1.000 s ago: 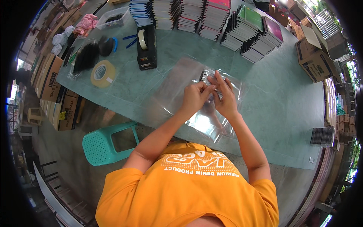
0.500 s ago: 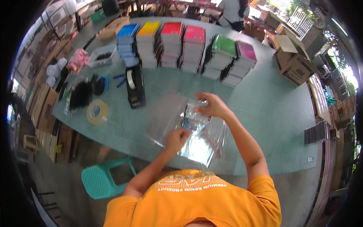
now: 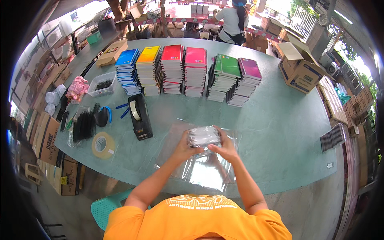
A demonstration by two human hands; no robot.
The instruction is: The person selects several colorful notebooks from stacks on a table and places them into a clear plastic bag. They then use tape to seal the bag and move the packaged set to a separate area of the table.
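On the green table in front of me, my left hand (image 3: 186, 147) and my right hand (image 3: 226, 146) grip a small whitish stack (image 3: 204, 137) from its two sides. Clear plastic covers the stack with a glossy sheen, so its kind cannot be made out. Both thumbs press on its near side, with the fingers curled round the ends. Beneath it and toward my body lies a flat pile of clear plastic bags (image 3: 208, 174), shining with reflected light. Beyond my hands stand several tall stacks of notebooks (image 3: 173, 68) in a row, with blue, yellow, red, pink, green and purple covers.
Left of my hands are a black tape dispenser (image 3: 141, 122), a clear tape roll (image 3: 103, 145), black binding pieces (image 3: 83, 126) and a plastic tub (image 3: 103, 84). An open carton (image 3: 302, 72) sits at the far right. A green stool (image 3: 106, 208) stands lower left. Another person (image 3: 233, 24) is farther back.
Both hands have come together around the stack, where before they were apart over the plastic. My view has tilted up, so the notebook rows appear lower.
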